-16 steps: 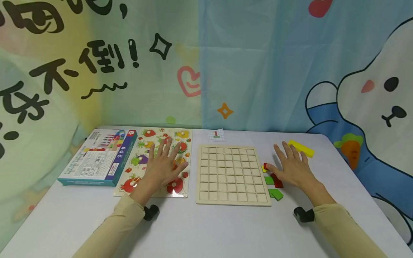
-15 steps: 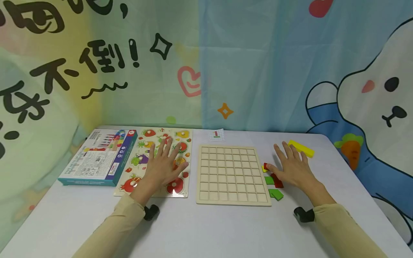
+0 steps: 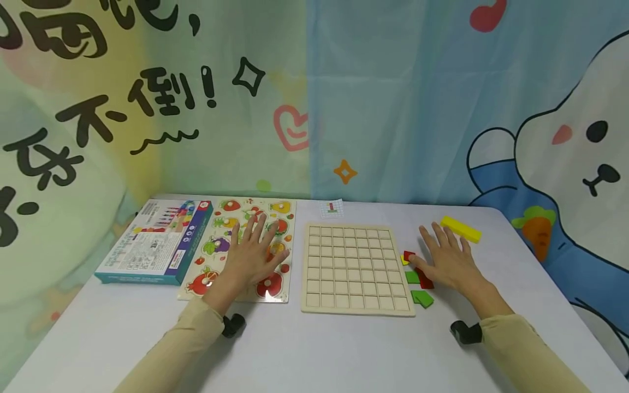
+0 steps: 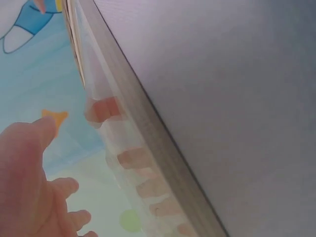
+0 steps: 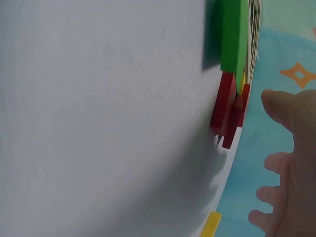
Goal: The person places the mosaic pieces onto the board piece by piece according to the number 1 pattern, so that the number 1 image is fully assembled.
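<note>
Currently I see the left hand (image 3: 249,262) spread wide above the fruit board (image 3: 211,262), and the right hand (image 3: 451,266) spread too, beside green blocks (image 3: 423,298) and red blocks (image 3: 426,280) along the right edge of the grid board (image 3: 356,268); a yellow block (image 3: 462,229) lies near its fingers

Both hands are held palm down and well apart, above the tabletop. The left hand (image 3: 247,265) has its fingers (image 3: 254,232) spread and nearly straight, pointing forward and slightly inward, its left thumb (image 3: 278,262) splayed to their inner side. Behind those fingers lie the bare left wrist (image 3: 219,297) and the left forearm (image 3: 172,349), khaki-sleeved, slanting back and outward. The right hand (image 3: 451,267) is relaxed too: fingers fanned forward and inward, right thumb (image 3: 421,264) jutting beside them on the inner side, bare right wrist (image 3: 485,301) and sleeved right forearm (image 3: 533,355) behind.
</note>
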The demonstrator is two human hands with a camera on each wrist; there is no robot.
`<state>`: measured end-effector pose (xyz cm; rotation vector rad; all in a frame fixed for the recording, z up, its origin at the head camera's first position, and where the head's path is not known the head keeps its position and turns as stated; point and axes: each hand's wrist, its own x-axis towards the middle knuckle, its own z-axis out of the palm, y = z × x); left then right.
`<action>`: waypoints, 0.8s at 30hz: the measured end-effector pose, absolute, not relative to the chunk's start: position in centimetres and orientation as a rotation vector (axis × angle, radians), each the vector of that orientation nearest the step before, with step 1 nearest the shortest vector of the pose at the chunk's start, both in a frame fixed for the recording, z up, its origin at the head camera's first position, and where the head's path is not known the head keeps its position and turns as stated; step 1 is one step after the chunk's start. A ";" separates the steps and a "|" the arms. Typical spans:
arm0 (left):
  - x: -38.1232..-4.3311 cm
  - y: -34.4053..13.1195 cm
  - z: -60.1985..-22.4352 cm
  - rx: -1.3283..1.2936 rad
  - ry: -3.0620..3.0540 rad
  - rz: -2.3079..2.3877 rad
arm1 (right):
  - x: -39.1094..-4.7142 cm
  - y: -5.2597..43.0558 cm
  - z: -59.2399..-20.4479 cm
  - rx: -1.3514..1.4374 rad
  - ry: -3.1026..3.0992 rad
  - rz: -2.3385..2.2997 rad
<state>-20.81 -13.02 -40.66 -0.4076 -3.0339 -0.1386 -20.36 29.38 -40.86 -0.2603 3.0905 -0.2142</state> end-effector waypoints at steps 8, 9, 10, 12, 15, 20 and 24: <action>-20.7 -13.0 -40.9 -0.418 -3.045 -0.195 | -20.9 29.8 -41.5 -0.294 3.023 -0.352; -20.7 -12.9 -40.9 -0.430 -3.043 -0.200 | -21.0 29.8 -41.5 -0.300 3.007 -0.395; -20.7 -12.9 -40.9 -0.446 -3.040 -0.211 | -21.1 29.8 -41.5 -0.306 2.992 -0.433; -20.5 -12.5 -40.9 -0.498 -3.026 -0.229 | -21.2 29.7 -41.5 -0.321 2.964 -0.515; -20.1 -11.6 -40.8 -0.621 -2.972 -0.247 | -21.2 29.7 -41.6 -0.367 2.940 -0.621; -18.5 -8.9 -40.6 -0.869 -2.911 -0.349 | -21.1 29.7 -41.9 -0.427 2.929 -0.753; -17.0 -6.6 -40.7 -1.106 -2.913 -0.338 | -20.9 29.8 -42.4 -0.400 2.930 -0.820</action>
